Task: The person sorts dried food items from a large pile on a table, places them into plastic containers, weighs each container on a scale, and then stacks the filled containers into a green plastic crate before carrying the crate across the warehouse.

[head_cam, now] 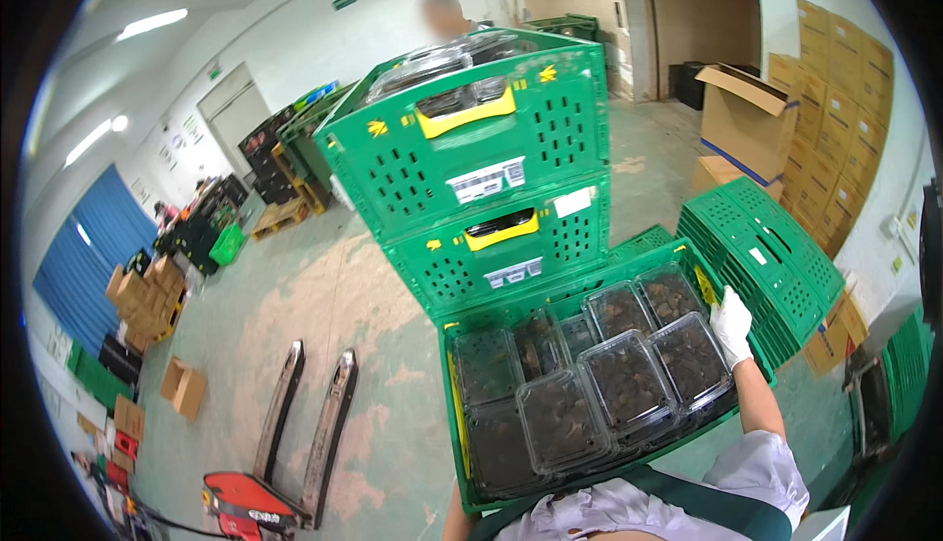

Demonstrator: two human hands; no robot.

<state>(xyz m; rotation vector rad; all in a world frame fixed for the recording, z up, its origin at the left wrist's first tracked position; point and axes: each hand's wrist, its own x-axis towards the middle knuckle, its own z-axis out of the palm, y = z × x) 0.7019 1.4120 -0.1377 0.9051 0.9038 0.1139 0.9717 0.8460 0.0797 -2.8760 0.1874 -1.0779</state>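
Observation:
A green plastic crate (689, 248) is held against my front, filled with clear plastic clamshell containers (626, 379) of dark brown contents. My right hand (731, 327), in a white glove, grips the crate's right end near its yellow handle. At the crate's lower left only my left forearm (458, 515) shows; the left hand is hidden behind the crate. Just beyond stand stacked green crates (471, 165) with yellow handles; the top one holds more clear clamshells (423, 73).
A person (442, 14) stands behind the stack. Folded green crates (773, 253) and an open cardboard box (744, 121) are at the right, before stacked cartons (840, 113). A red pallet jack (250, 500) lies at lower left; a small open carton (183, 388) is on the floor.

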